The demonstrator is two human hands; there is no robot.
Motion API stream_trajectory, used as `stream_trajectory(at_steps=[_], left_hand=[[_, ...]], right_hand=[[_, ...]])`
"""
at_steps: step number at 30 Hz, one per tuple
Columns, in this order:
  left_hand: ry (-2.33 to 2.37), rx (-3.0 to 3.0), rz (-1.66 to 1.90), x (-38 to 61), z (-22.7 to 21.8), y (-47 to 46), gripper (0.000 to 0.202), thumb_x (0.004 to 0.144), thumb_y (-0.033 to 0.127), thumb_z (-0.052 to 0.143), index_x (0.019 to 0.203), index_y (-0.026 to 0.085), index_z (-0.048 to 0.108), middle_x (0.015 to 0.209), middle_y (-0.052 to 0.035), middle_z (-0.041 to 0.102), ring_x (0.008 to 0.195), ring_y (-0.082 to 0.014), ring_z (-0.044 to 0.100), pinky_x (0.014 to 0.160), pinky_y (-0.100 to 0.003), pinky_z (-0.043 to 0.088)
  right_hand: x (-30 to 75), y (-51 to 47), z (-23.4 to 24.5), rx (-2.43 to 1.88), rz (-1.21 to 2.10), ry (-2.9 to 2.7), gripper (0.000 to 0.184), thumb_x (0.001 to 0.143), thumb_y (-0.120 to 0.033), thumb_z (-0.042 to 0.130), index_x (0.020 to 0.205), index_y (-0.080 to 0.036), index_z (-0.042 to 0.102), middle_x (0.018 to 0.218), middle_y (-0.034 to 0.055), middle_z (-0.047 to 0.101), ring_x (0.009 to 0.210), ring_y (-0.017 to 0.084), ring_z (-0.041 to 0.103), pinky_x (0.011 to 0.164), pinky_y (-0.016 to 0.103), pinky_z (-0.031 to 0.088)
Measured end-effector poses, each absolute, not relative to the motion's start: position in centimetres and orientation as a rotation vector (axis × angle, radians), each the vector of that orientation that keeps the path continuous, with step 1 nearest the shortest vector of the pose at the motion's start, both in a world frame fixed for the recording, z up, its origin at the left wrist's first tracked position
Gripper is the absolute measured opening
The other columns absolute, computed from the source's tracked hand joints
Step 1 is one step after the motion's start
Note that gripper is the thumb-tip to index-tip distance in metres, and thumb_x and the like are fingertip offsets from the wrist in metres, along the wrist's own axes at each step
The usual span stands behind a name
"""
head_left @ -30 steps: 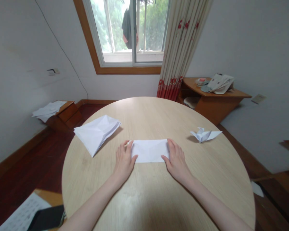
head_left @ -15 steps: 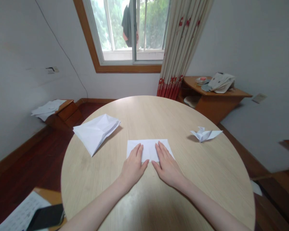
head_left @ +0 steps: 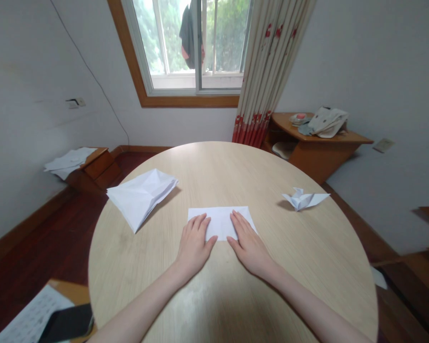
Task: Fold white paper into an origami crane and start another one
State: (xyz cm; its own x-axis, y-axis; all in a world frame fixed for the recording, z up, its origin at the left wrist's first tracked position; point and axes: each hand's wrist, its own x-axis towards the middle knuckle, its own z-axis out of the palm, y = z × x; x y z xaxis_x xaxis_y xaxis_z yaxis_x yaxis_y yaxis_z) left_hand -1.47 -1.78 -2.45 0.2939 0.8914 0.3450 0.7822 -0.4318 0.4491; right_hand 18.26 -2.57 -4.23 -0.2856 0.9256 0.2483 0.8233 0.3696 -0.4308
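Note:
A folded white sheet of paper [head_left: 220, 224] lies flat on the round table [head_left: 214, 166] in front of me. My left hand [head_left: 196, 243] rests on its left part, palm down, fingers stretched forward and thumb apart. On the right part lies my right hand [head_left: 248, 243], also palm down with its fingers extended. Both thumbs are near the paper's front edge, with a gap of bare paper between them. The palms hide the paper's near corners.
To the left lies a stack of creased white paper [head_left: 143, 193]. A folded paper crane [head_left: 300, 199] stands at the right. Below the table's left edge are a dark phone [head_left: 67, 324] and a printed sheet [head_left: 32, 314]. A corner desk [head_left: 318, 152] holds a light bag [head_left: 329, 122].
My left hand has shifted slightly left and its fingers have spread more. The gap between my thumbs is wider. The paper has stayed in place.

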Motion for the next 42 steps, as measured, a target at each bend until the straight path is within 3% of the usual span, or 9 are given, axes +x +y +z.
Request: stream_trajectory(at_steps=[5,13,22,28,33,42], left_hand=[[1.549,2.324,0.793,-1.8,-1.9,-1.7,0.042,0.083,0.02,0.063,0.124,0.018,0.054,0.132,-0.0098,0.054,0.122,-0.0285,0.045,0.102,-0.046,0.039],[1.56,2.232,0.73,-2.5,-1.4,-1.1,0.04,0.08,0.017,0.068,0.119,0.022,0.06,0.132,-0.0061,0.055,0.118,-0.0265,0.046,0.101,-0.044,0.037],[1.712,2.114,0.476,-4.0,0.0,-0.2,0.045,0.076,0.023,0.074,0.118,0.031,0.062,0.142,-0.0054,0.045,0.128,-0.0307,0.037,0.103,-0.05,0.03],[1.724,2.158,0.386,-5.4,0.4,0.4,0.056,0.073,0.033,0.075,0.126,0.03,0.057,0.147,-0.0105,0.036,0.132,-0.0354,0.032,0.102,-0.054,0.028],[1.7,2.221,0.395,-6.8,0.5,0.8,0.063,0.072,0.039,0.076,0.129,0.027,0.053,0.148,-0.0149,0.033,0.133,-0.04,0.03,0.101,-0.059,0.028],[1.589,2.32,0.33,-7.6,0.5,1.1,0.065,0.074,0.042,0.073,0.133,0.029,0.05,0.147,-0.0134,0.035,0.132,-0.0384,0.032,0.102,-0.059,0.029]], right_hand=[[18.6,-2.6,-4.3,-1.509,0.368,-2.142,0.059,0.094,-0.026,0.035,0.151,-0.022,0.02,0.155,0.0107,0.028,0.144,0.022,0.019,0.115,0.049,0.026],[19.3,-2.4,-4.5,-1.558,0.394,-2.111,0.05,0.094,-0.022,0.031,0.143,-0.017,0.038,0.155,0.0114,0.027,0.144,0.02,0.017,0.117,0.047,0.021],[21.4,-1.5,-5.0,-1.649,0.334,-2.147,0.054,0.091,-0.022,0.039,0.145,-0.016,0.035,0.158,0.0139,0.014,0.146,0.025,0.005,0.117,0.05,0.017],[22.8,-1.2,-4.8,-1.697,0.142,-2.205,0.062,0.092,-0.022,0.039,0.151,-0.022,0.019,0.16,0.0109,0.007,0.145,0.028,0.0,0.115,0.054,0.018],[23.4,-1.2,-4.9,-1.741,-0.005,-2.299,0.062,0.094,-0.024,0.035,0.152,-0.018,0.015,0.159,0.014,0.011,0.145,0.03,0.002,0.114,0.057,0.018],[25.5,-1.2,-4.8,-1.826,-0.015,-2.324,0.058,0.095,-0.025,0.031,0.151,-0.017,0.019,0.157,0.0144,0.021,0.145,0.03,0.011,0.113,0.053,0.024]])
